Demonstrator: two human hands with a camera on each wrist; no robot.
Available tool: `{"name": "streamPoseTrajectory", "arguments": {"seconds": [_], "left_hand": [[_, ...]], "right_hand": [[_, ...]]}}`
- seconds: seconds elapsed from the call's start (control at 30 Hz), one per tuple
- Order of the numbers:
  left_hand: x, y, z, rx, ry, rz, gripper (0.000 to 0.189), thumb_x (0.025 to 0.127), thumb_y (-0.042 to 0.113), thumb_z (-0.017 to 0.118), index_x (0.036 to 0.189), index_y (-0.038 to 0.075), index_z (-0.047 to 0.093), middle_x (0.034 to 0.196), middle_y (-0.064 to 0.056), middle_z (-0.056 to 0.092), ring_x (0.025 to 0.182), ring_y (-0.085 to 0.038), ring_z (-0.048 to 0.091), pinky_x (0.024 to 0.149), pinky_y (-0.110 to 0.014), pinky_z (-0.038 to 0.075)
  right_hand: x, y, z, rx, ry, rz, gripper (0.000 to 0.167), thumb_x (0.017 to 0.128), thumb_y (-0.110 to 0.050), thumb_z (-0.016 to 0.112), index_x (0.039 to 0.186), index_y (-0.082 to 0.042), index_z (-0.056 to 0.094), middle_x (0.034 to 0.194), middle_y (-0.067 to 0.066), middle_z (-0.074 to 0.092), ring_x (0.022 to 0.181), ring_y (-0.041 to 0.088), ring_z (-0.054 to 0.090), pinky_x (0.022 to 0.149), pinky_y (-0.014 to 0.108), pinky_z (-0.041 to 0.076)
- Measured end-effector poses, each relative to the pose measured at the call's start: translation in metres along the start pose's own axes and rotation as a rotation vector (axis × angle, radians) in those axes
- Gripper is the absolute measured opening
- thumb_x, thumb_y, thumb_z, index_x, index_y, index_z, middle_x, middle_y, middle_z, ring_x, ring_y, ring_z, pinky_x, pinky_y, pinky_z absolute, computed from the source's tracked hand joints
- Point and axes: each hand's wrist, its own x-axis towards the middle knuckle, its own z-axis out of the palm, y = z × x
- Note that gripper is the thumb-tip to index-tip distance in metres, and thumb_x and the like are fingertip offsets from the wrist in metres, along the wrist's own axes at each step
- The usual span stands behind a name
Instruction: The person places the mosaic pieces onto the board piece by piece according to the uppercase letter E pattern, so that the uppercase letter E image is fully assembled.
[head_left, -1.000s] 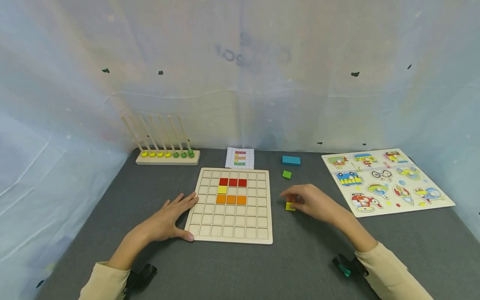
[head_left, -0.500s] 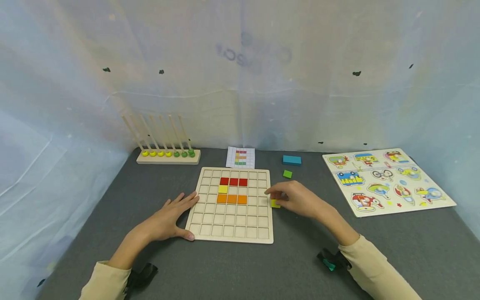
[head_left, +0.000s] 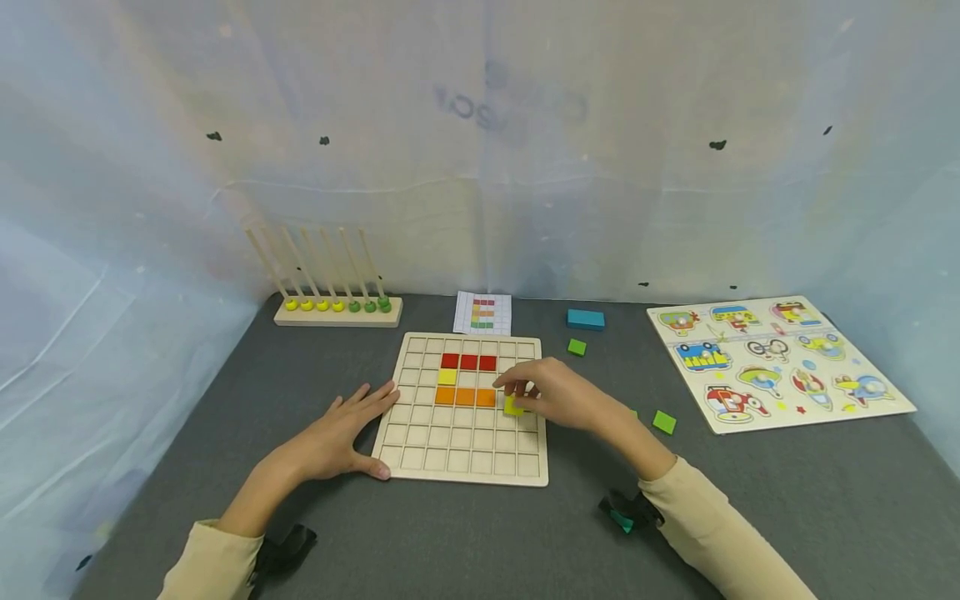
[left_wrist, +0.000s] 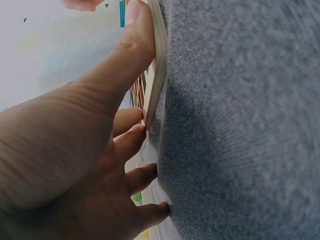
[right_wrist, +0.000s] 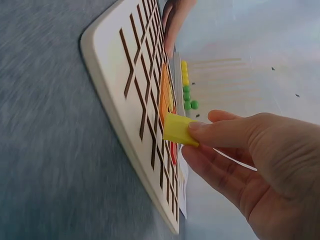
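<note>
My right hand (head_left: 551,393) pinches a yellow square tile (right_wrist: 176,129) between thumb and fingers. It is above the right part of a wooden grid board (head_left: 461,464), and in the head view the tile's far part is behind the fingers. On the board lie a row of red tiles (head_left: 468,362), one yellow tile (head_left: 447,377) under its left end, and a row of orange tiles (head_left: 465,397) below. My left hand (head_left: 337,437) rests at the board's left edge with spread fingers, its thumb (left_wrist: 135,37) by the near corner.
Behind the board lies a printed pattern card (head_left: 482,315). Right of the board are a blue block (head_left: 585,320), a green tile (head_left: 577,347) and another green tile (head_left: 663,422) near the right forearm. A peg abacus (head_left: 337,313) stands back left; a picture puzzle (head_left: 776,367) lies right.
My right hand has carried the yellow tile leftward from the table to above the board. A green tile beyond the forearm has come into view. The left hand stays in place.
</note>
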Motion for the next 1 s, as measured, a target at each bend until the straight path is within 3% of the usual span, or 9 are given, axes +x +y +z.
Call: {"name": "streamPoseTrajectory", "arguments": {"seconds": [0.67, 1.0], "left_hand": [[0.001, 0.001, 0.0, 0.005, -0.004, -0.015, 0.113, 0.066, 0.052, 0.082, 0.156, 0.01, 0.027, 0.162, -0.013, 0.019, 0.146, -0.046, 0.011, 0.11, -0.071, 0.008], [0.0, 0.001, 0.0, -0.004, -0.008, -0.011, 0.112, 0.067, 0.054, 0.081, 0.156, 0.01, 0.027, 0.162, -0.013, 0.019, 0.146, -0.046, 0.011, 0.11, -0.071, 0.007]], "right_hand": [[0.054, -0.028, 0.035, 0.083, -0.014, -0.056, 0.026, 0.09, -0.002, 0.069, 0.117, -0.004, 0.07, 0.108, 0.005, 0.071, 0.093, 0.015, 0.064, 0.084, 0.028, 0.054], [0.065, -0.029, 0.045, 0.092, -0.031, -0.022, 0.026, 0.091, -0.004, 0.068, 0.117, -0.007, 0.07, 0.105, 0.001, 0.071, 0.092, 0.01, 0.063, 0.082, 0.023, 0.052]]}}
